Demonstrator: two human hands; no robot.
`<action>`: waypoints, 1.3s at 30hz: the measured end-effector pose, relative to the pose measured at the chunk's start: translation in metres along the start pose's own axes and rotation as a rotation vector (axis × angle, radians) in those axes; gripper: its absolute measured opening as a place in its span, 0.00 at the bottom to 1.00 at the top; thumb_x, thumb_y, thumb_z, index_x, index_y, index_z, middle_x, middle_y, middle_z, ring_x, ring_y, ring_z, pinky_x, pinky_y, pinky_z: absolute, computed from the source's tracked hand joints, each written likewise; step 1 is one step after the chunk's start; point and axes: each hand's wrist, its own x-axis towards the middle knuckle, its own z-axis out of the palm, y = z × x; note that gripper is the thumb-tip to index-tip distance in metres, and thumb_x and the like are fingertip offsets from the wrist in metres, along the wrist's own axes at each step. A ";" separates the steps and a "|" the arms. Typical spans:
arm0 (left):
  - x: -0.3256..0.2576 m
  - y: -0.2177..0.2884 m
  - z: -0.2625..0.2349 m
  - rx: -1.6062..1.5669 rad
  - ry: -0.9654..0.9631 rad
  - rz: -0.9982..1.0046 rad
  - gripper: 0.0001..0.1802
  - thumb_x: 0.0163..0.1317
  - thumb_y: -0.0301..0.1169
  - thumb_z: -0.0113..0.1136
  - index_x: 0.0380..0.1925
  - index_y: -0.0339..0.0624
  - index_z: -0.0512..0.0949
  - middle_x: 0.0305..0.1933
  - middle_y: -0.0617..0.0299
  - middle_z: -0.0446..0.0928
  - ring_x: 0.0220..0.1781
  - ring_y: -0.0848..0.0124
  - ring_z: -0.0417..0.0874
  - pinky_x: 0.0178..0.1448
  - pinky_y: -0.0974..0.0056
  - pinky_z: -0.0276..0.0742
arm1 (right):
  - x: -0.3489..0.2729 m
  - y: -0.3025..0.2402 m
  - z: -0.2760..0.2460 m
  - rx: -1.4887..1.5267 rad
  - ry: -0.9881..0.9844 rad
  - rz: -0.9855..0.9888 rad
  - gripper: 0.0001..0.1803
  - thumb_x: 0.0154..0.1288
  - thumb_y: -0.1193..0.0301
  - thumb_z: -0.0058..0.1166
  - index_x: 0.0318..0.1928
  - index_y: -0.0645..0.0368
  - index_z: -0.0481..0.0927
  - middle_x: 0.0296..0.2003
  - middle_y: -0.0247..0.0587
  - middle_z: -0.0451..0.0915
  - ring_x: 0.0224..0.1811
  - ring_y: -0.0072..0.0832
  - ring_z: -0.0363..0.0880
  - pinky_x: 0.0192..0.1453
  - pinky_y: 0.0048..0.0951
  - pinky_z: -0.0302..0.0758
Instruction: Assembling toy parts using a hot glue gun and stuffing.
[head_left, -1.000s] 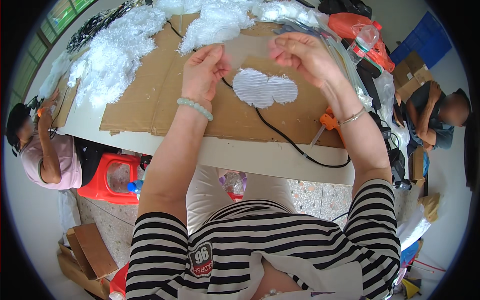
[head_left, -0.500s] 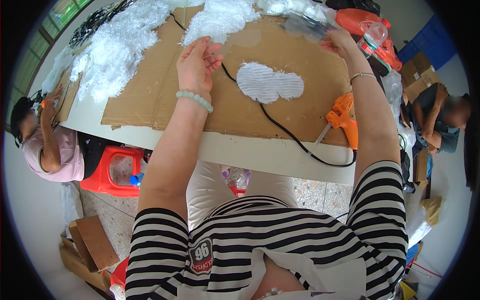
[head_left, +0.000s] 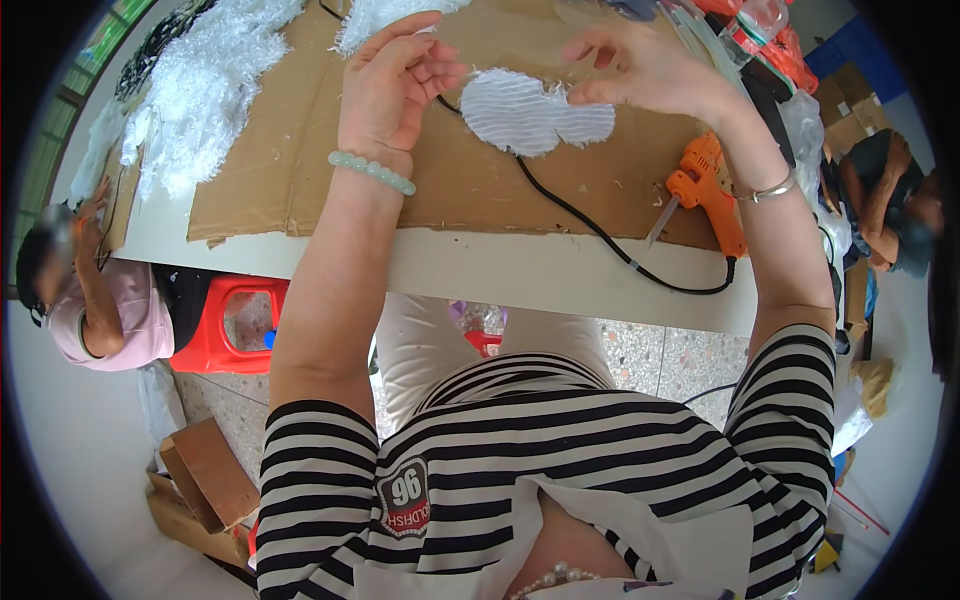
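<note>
Head view puts my left hand (head_left: 395, 75) raised over the cardboard sheet (head_left: 300, 175), palm turned toward me, its grip loosely curled with the fingertips bent inward and pinching nothing that I can make out. My right hand (head_left: 640, 65) hovers to the right of it, thumb and forefinger spread in an open curve, also holding nothing I can see. Between and just below the two hands lies a white ribbed fabric cutout (head_left: 530, 110), shaped like two joined lobes, flat on the cardboard and touched by neither hand. A black cord (head_left: 600, 232) runs from under the cutout across the cardboard toward the near right, ending at an orange glue gun (head_left: 710, 185) resting near the right edge of the white surface (head_left: 480, 275). Heaps of white fluffy stuffing (head_left: 200, 90) sit on the far left. A red plastic stool (head_left: 235, 325) stands below the surface on the left, beside a seated person in pink (head_left: 100, 310).
</note>
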 end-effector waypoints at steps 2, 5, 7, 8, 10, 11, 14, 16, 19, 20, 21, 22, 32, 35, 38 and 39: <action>0.001 0.000 -0.005 0.036 -0.023 -0.009 0.17 0.57 0.24 0.52 0.47 0.34 0.75 0.29 0.60 0.78 0.32 0.70 0.79 0.40 0.67 0.75 | -0.006 -0.010 0.008 -0.283 -0.048 0.034 0.21 0.52 0.61 0.61 0.46 0.54 0.76 0.43 0.37 0.75 0.43 0.31 0.73 0.47 0.30 0.70; -0.005 0.002 0.005 0.207 -0.036 -0.055 0.15 0.57 0.24 0.52 0.46 0.36 0.77 0.28 0.60 0.79 0.32 0.73 0.78 0.40 0.69 0.73 | 0.000 0.000 0.010 -0.397 -0.051 0.001 0.18 0.55 0.62 0.59 0.44 0.58 0.76 0.40 0.39 0.77 0.40 0.30 0.74 0.45 0.29 0.71; -0.007 0.000 0.007 0.307 -0.098 -0.076 0.13 0.56 0.25 0.53 0.41 0.36 0.78 0.28 0.60 0.80 0.31 0.74 0.78 0.38 0.70 0.73 | 0.008 0.009 0.014 -0.293 -0.093 0.088 0.17 0.56 0.62 0.57 0.43 0.60 0.77 0.37 0.40 0.78 0.39 0.30 0.75 0.44 0.29 0.71; -0.008 0.000 0.010 0.406 -0.159 -0.087 0.10 0.56 0.26 0.54 0.37 0.37 0.80 0.28 0.59 0.81 0.29 0.74 0.79 0.36 0.71 0.73 | 0.011 0.013 0.013 -0.195 -0.133 0.169 0.16 0.58 0.63 0.55 0.42 0.61 0.78 0.35 0.41 0.78 0.37 0.31 0.75 0.43 0.30 0.71; -0.012 -0.004 0.017 0.561 -0.215 -0.051 0.10 0.56 0.27 0.55 0.36 0.37 0.81 0.29 0.60 0.81 0.30 0.76 0.79 0.37 0.72 0.73 | 0.016 0.023 0.013 -0.185 -0.127 0.188 0.15 0.60 0.63 0.53 0.41 0.62 0.78 0.33 0.41 0.79 0.36 0.31 0.75 0.42 0.30 0.71; -0.013 -0.007 0.019 0.711 -0.266 -0.015 0.10 0.57 0.28 0.56 0.36 0.37 0.81 0.30 0.61 0.82 0.31 0.78 0.79 0.38 0.73 0.72 | 0.016 0.026 0.014 -0.177 -0.127 0.205 0.15 0.61 0.64 0.51 0.40 0.63 0.79 0.32 0.42 0.79 0.35 0.31 0.76 0.42 0.30 0.71; -0.011 -0.016 0.016 0.809 -0.344 0.019 0.11 0.57 0.29 0.56 0.38 0.36 0.80 0.31 0.63 0.82 0.33 0.79 0.78 0.39 0.74 0.72 | 0.011 0.029 0.014 -0.220 -0.117 0.199 0.16 0.62 0.63 0.51 0.43 0.62 0.79 0.33 0.42 0.79 0.35 0.30 0.75 0.42 0.29 0.71; -0.010 -0.016 0.016 0.843 -0.352 0.022 0.11 0.57 0.29 0.57 0.38 0.36 0.80 0.32 0.64 0.82 0.34 0.80 0.78 0.39 0.74 0.72 | 0.000 0.025 0.013 -0.246 -0.018 0.182 0.16 0.62 0.62 0.51 0.43 0.61 0.78 0.33 0.41 0.79 0.35 0.30 0.75 0.41 0.29 0.71; -0.010 -0.018 0.012 0.827 -0.345 0.010 0.12 0.57 0.30 0.57 0.39 0.36 0.80 0.32 0.64 0.82 0.34 0.80 0.78 0.40 0.73 0.72 | -0.020 0.002 0.003 -0.261 0.112 0.170 0.14 0.62 0.64 0.51 0.44 0.60 0.78 0.33 0.41 0.78 0.35 0.30 0.75 0.40 0.28 0.71; -0.009 -0.020 0.012 0.777 -0.332 -0.007 0.12 0.57 0.30 0.58 0.39 0.36 0.80 0.32 0.65 0.82 0.33 0.79 0.78 0.40 0.73 0.72 | -0.028 -0.004 0.001 -0.249 0.143 0.176 0.13 0.63 0.67 0.50 0.44 0.60 0.78 0.33 0.41 0.78 0.36 0.29 0.76 0.40 0.28 0.71; -0.008 -0.019 0.011 0.776 -0.337 -0.010 0.12 0.57 0.30 0.58 0.39 0.36 0.80 0.32 0.65 0.82 0.33 0.79 0.78 0.40 0.73 0.72 | -0.035 -0.002 0.002 -0.247 0.144 0.182 0.13 0.63 0.67 0.50 0.44 0.60 0.78 0.33 0.41 0.78 0.36 0.29 0.76 0.40 0.28 0.71; -0.007 -0.017 0.010 0.837 -0.345 -0.031 0.12 0.59 0.29 0.57 0.41 0.36 0.79 0.34 0.64 0.82 0.37 0.80 0.77 0.42 0.73 0.72 | -0.043 0.002 0.003 -0.213 0.149 0.068 0.11 0.62 0.71 0.50 0.43 0.60 0.78 0.33 0.41 0.77 0.36 0.30 0.76 0.40 0.29 0.71; -0.007 -0.022 0.009 0.832 -0.313 0.009 0.12 0.56 0.30 0.63 0.39 0.37 0.81 0.32 0.64 0.81 0.33 0.79 0.76 0.39 0.73 0.71 | -0.081 0.008 0.035 -0.479 0.232 -0.208 0.17 0.49 0.82 0.52 0.43 0.61 0.80 0.35 0.41 0.73 0.39 0.37 0.73 0.43 0.35 0.71; -0.008 -0.023 0.010 0.824 -0.283 -0.019 0.12 0.56 0.29 0.63 0.40 0.37 0.81 0.32 0.64 0.81 0.33 0.81 0.75 0.38 0.74 0.70 | -0.081 0.010 0.038 -0.518 0.226 -0.198 0.17 0.48 0.82 0.53 0.42 0.61 0.80 0.35 0.40 0.73 0.40 0.37 0.72 0.46 0.35 0.71; -0.009 -0.025 0.010 0.765 -0.273 -0.037 0.12 0.56 0.28 0.63 0.40 0.37 0.80 0.31 0.65 0.81 0.32 0.82 0.74 0.37 0.75 0.70 | -0.082 0.009 0.040 -0.530 0.214 -0.190 0.18 0.47 0.82 0.53 0.42 0.62 0.80 0.34 0.40 0.73 0.39 0.37 0.71 0.47 0.34 0.71; -0.010 -0.024 0.010 0.767 -0.275 -0.042 0.12 0.56 0.28 0.63 0.40 0.37 0.80 0.31 0.65 0.81 0.32 0.82 0.74 0.37 0.75 0.70 | -0.083 0.009 0.040 -0.531 0.224 -0.203 0.18 0.46 0.82 0.53 0.42 0.62 0.80 0.33 0.40 0.72 0.39 0.36 0.71 0.47 0.34 0.71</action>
